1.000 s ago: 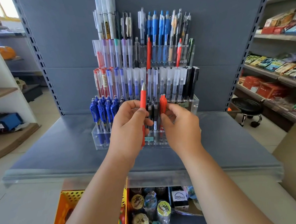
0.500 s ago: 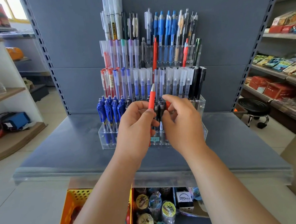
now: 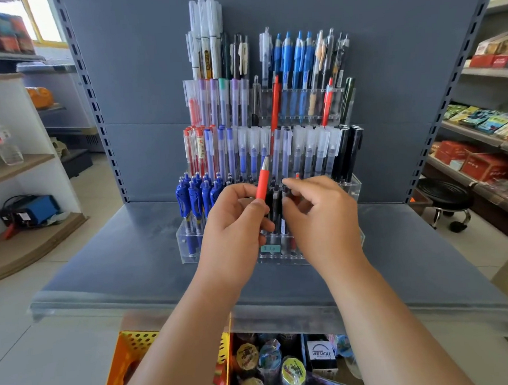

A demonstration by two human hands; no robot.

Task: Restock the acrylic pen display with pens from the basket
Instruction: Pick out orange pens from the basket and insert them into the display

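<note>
Two hands work at the four-tier display on the shelf. The left hand curls its fingers round one red pen, tip up, before the front tier. The right hand pinches a second pen at that tier, with only its red top showing. One basket sits below the shelf.

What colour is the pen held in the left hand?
The pen is red with a silver tip; head view.
</note>
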